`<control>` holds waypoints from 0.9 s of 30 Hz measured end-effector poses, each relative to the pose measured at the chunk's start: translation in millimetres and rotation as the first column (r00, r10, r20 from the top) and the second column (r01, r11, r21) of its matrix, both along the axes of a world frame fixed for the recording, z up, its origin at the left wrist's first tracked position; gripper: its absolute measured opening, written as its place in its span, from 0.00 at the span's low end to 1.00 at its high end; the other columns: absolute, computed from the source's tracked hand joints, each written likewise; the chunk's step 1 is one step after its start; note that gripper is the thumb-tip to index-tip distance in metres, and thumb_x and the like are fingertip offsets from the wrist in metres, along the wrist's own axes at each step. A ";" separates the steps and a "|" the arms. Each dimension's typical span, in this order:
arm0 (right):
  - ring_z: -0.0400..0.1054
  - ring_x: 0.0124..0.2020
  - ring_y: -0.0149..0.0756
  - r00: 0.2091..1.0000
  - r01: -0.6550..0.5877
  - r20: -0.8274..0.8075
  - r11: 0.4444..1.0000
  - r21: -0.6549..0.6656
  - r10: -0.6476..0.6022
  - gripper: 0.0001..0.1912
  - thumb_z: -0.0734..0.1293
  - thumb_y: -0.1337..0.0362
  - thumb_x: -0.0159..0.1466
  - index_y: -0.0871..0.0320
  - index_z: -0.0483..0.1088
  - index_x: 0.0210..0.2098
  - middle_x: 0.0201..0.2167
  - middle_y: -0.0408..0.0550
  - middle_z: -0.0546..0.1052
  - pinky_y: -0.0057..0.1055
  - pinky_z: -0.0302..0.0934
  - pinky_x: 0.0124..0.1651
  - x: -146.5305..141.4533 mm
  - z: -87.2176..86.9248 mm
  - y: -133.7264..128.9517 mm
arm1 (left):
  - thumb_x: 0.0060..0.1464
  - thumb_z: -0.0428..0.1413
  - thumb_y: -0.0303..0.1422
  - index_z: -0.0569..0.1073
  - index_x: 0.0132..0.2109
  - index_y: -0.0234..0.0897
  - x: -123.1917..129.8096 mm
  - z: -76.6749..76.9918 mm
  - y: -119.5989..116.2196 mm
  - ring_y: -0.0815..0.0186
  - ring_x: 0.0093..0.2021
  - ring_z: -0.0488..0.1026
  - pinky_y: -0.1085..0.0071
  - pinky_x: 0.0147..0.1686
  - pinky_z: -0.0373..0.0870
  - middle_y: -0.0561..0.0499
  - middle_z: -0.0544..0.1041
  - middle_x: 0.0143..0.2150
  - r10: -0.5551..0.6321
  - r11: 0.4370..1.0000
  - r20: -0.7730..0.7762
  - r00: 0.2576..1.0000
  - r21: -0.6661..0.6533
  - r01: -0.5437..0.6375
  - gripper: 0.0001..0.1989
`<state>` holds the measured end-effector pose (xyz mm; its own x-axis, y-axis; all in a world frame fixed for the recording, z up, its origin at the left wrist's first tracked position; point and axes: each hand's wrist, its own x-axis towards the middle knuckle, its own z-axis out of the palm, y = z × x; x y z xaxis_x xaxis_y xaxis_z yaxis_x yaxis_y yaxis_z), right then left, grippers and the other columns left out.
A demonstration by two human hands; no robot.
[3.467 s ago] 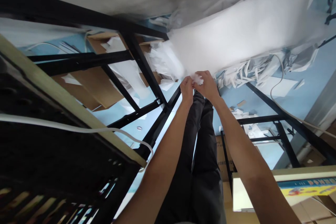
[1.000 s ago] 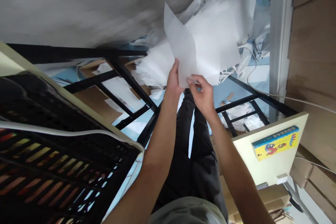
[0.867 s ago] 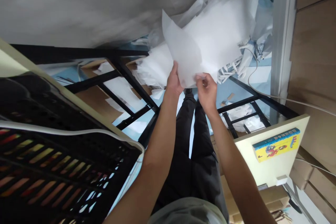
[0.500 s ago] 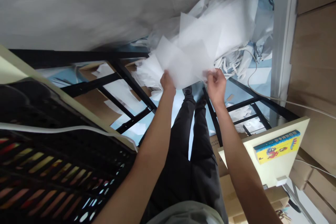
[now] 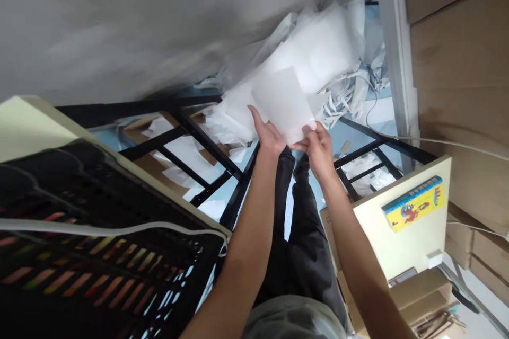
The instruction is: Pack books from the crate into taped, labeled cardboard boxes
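Observation:
A small white sheet of paper [image 5: 283, 99], translucent looking, is held in front of me above a heap of white sheets [image 5: 326, 45]. At its lower right corner, my right hand [image 5: 319, 147] pinches it between thumb and fingers. My left hand [image 5: 270, 135] lies at the sheet's lower left edge. Its thumb points up and away from the paper, and the other fingers are partly hidden, so the hand looks open. Behind both hands, the heap spreads out, with loose sheets fanned at its left end.
Black metal frames [image 5: 207, 140] stand left and right of my legs. A black slatted crate [image 5: 99, 254] is at lower left. On the right, a yellow book [image 5: 415, 204] lies on a cream board [image 5: 425, 235], near stacked cardboard boxes [image 5: 457, 63]. A white cable [image 5: 453, 143] crosses there.
My left hand has let go of the sheet's left side and moved right, nearer my right hand, its thumb now spread. The view has shifted slightly.

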<state>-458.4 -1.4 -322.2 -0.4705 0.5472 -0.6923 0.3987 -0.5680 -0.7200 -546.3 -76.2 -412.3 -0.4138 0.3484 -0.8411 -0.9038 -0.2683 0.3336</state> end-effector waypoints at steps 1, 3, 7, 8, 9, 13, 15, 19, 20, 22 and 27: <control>0.73 0.30 0.29 0.999 0.041 0.020 0.999 0.012 -0.042 0.19 0.74 0.44 0.68 0.50 0.69 0.44 0.33 0.35 0.73 0.29 0.81 0.37 5.3 4.1 2.7 | 0.58 0.53 0.80 0.78 0.66 0.47 -4.2 11.3 4.9 0.46 0.77 0.70 0.52 0.72 0.74 0.51 0.86 0.63 -0.014 0.998 -0.028 1.000 0.062 0.016 0.49; 0.75 0.31 0.30 0.993 0.104 0.057 0.993 0.058 -0.107 0.19 0.74 0.44 0.68 0.50 0.70 0.44 0.33 0.37 0.76 0.28 0.81 0.35 17.1 11.6 10.3 | 0.62 0.51 0.78 0.79 0.65 0.44 -11.4 29.8 13.1 0.47 0.78 0.69 0.52 0.73 0.72 0.50 0.86 0.64 -0.074 0.987 -0.117 0.990 0.133 0.090 0.47; 0.76 0.30 0.31 0.984 0.164 0.045 0.971 0.171 -0.174 0.18 0.74 0.45 0.68 0.51 0.72 0.45 0.31 0.36 0.76 0.29 0.81 0.35 44.8 29.8 28.7 | 0.58 0.63 0.72 0.80 0.62 0.40 -16.0 56.3 24.5 0.41 0.80 0.68 0.48 0.75 0.70 0.42 0.85 0.65 -0.269 0.944 -0.301 0.915 0.106 0.312 0.43; 0.76 0.31 0.32 0.983 0.174 0.025 0.964 0.202 -0.183 0.18 0.74 0.44 0.68 0.51 0.72 0.45 0.31 0.37 0.77 0.30 0.81 0.35 53.2 36.0 33.0 | 0.56 0.67 0.70 0.80 0.62 0.40 -14.6 63.3 26.6 0.40 0.80 0.68 0.47 0.76 0.70 0.41 0.85 0.64 -0.311 0.928 -0.343 0.886 0.091 0.361 0.44; 0.76 0.31 0.33 0.982 0.185 0.005 0.954 0.236 -0.191 0.18 0.73 0.44 0.69 0.51 0.73 0.46 0.32 0.38 0.78 0.31 0.81 0.36 62.6 42.8 36.9 | 0.53 0.69 0.69 0.80 0.62 0.39 -11.9 71.5 28.6 0.38 0.80 0.68 0.46 0.76 0.70 0.41 0.85 0.63 -0.349 0.910 -0.382 0.856 0.079 0.406 0.44; 0.77 0.32 0.36 0.977 0.212 -0.058 0.906 0.366 -0.205 0.18 0.71 0.43 0.73 0.50 0.74 0.46 0.30 0.39 0.78 0.34 0.82 0.38 110.9 74.8 46.4 | 0.48 0.74 0.65 0.79 0.64 0.40 13.9 120.4 37.2 0.36 0.78 0.70 0.45 0.76 0.71 0.41 0.86 0.60 -0.429 0.854 -0.517 0.741 0.036 0.520 0.45; 0.77 0.32 0.36 0.971 0.240 -0.086 0.887 0.396 -0.224 0.18 0.70 0.43 0.74 0.50 0.74 0.46 0.30 0.39 0.78 0.35 0.81 0.39 141.5 93.7 46.7 | 0.45 0.77 0.60 0.79 0.64 0.42 37.2 153.3 42.5 0.36 0.75 0.74 0.45 0.74 0.74 0.41 0.87 0.58 -0.448 0.839 -0.564 0.694 0.004 0.545 0.45; 0.79 0.39 0.38 0.947 0.321 -0.128 0.854 0.408 -0.295 0.16 0.71 0.44 0.75 0.49 0.76 0.48 0.36 0.43 0.81 0.37 0.81 0.44 214.0 138.3 41.8 | 0.43 0.79 0.53 0.80 0.63 0.43 104.3 224.8 50.4 0.36 0.67 0.81 0.45 0.68 0.80 0.43 0.87 0.53 -0.474 0.830 -0.634 0.611 -0.091 0.550 0.43; 0.80 0.42 0.40 0.939 0.343 -0.134 0.843 0.415 -0.316 0.16 0.72 0.45 0.74 0.49 0.76 0.49 0.39 0.44 0.83 0.39 0.81 0.47 235.0 149.6 40.7 | 0.43 0.78 0.53 0.80 0.63 0.44 125.0 241.7 51.1 0.37 0.65 0.82 0.46 0.67 0.81 0.43 0.87 0.52 -0.478 0.829 -0.646 0.596 -0.106 0.550 0.42; 0.81 0.53 0.44 0.923 0.385 -0.156 0.817 0.429 -0.353 0.14 0.73 0.48 0.73 0.49 0.77 0.50 0.50 0.47 0.85 0.44 0.79 0.58 281.5 168.8 39.3 | 0.43 0.77 0.53 0.81 0.62 0.44 170.2 270.9 51.4 0.38 0.62 0.84 0.47 0.64 0.83 0.44 0.88 0.51 -0.499 0.811 -0.654 0.569 -0.122 0.572 0.40; 0.66 0.79 0.52 0.870 0.484 -0.273 0.817 0.313 -0.411 0.27 0.76 0.46 0.69 0.44 0.75 0.64 0.75 0.51 0.75 0.59 0.60 0.82 421.4 181.0 37.6 | 0.39 0.79 0.44 0.82 0.59 0.43 297.4 304.3 58.5 0.38 0.56 0.86 0.48 0.53 0.89 0.45 0.88 0.48 -0.683 0.638 -0.563 0.466 -0.150 0.755 0.38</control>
